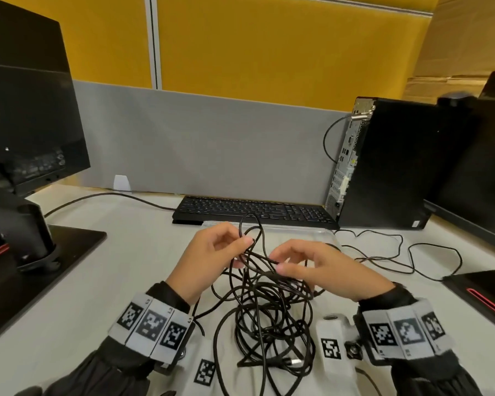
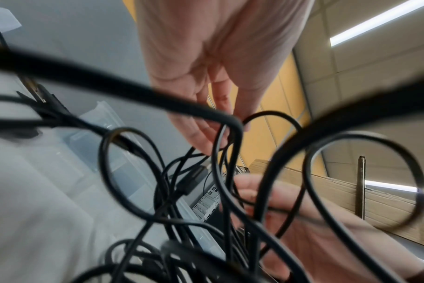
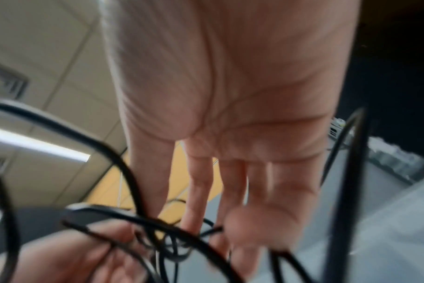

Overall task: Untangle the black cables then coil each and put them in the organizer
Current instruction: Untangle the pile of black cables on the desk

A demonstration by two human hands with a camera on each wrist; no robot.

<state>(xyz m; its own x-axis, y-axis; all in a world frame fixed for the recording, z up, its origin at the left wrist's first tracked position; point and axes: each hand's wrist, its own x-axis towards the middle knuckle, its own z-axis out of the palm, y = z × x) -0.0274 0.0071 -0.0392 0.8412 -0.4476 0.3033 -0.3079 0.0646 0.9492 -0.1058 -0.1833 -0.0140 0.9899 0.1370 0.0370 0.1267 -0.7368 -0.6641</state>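
A tangle of black cables [image 1: 269, 315] lies on the white desk right in front of me, with a silver plug [image 1: 296, 362] at its near edge. My left hand [image 1: 242, 251] grips several strands and lifts a loop [image 1: 252, 224] above the pile. My right hand [image 1: 277, 262] pinches one strand between thumb and forefinger just to the right. Behind both hands sits the clear plastic organizer [image 1: 303, 230], partly hidden by them. The left wrist view shows the left fingers [image 2: 203, 134] among loops of cable [image 2: 133, 172]. The right wrist view is blurred, with strands [image 3: 157, 226] crossing the fingertips [image 3: 191, 220].
A black keyboard [image 1: 255, 208] lies behind the organizer. A computer tower [image 1: 389, 167] stands at the back right, and a thin cable [image 1: 397, 252] trails over the desk beside it. A monitor [image 1: 26, 124] on its base [image 1: 63, 247] fills the left. A black device [image 1: 483, 290] sits at the right edge.
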